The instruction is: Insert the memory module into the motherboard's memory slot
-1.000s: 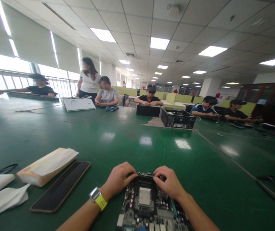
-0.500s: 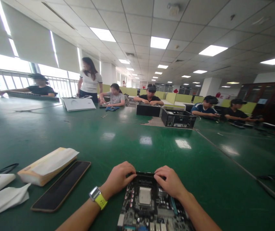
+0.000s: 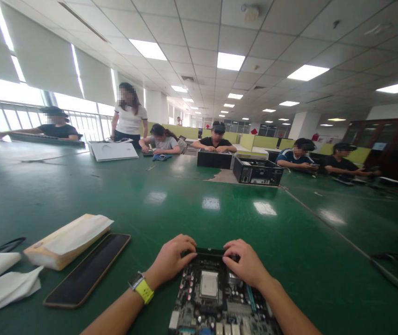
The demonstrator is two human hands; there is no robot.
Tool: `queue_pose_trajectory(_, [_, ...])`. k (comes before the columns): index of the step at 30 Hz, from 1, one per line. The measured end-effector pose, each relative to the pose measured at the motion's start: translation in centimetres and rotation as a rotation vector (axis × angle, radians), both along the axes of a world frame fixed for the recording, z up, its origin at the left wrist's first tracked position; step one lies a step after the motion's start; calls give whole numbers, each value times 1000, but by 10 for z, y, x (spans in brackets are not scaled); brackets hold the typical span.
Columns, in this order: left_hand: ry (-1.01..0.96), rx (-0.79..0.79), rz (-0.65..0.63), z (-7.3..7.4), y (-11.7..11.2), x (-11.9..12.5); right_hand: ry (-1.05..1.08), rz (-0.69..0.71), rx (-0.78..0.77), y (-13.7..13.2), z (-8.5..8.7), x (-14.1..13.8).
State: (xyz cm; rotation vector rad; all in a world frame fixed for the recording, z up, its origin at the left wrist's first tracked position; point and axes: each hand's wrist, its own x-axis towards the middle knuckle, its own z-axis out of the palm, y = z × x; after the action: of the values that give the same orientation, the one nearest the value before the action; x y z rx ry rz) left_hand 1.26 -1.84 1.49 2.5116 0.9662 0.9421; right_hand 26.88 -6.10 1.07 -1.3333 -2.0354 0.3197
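A black motherboard [image 3: 216, 300] with a silver square chip [image 3: 209, 284] lies on the green table [image 3: 192, 204] right in front of me. Both hands rest on its far edge. My left hand [image 3: 171, 258], with a yellow-strapped watch [image 3: 140, 286] on the wrist, curls its fingers over a thin black strip [image 3: 208, 251] along that edge. My right hand [image 3: 246, 263] pinches the same strip from the right side. The fingertips of both hands nearly meet over the strip.
To my left lie a phone face up [image 3: 87, 271], a tissue pack [image 3: 67, 240], crumpled tissues [image 3: 5, 287] and a black cable [image 3: 0, 245]. Two open computer cases [image 3: 258, 171] stand mid-table. Several people sit or stand at the far side. Cables [image 3: 394, 265] lie at right.
Both hands shifted slightly and pressed down on the strip at the board's far edge. A seated person across the table leaned forward over the table.
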Motion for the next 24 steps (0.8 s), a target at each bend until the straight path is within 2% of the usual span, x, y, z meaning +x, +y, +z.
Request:
queue_pose_trajectory(9, [-104, -7, -2, 0, 1, 0, 98, 7, 54, -1, 1, 0])
queue_pose_trajectory(24, [-94, -16, -24, -6, 4, 0, 111, -23, 27, 1, -1, 0])
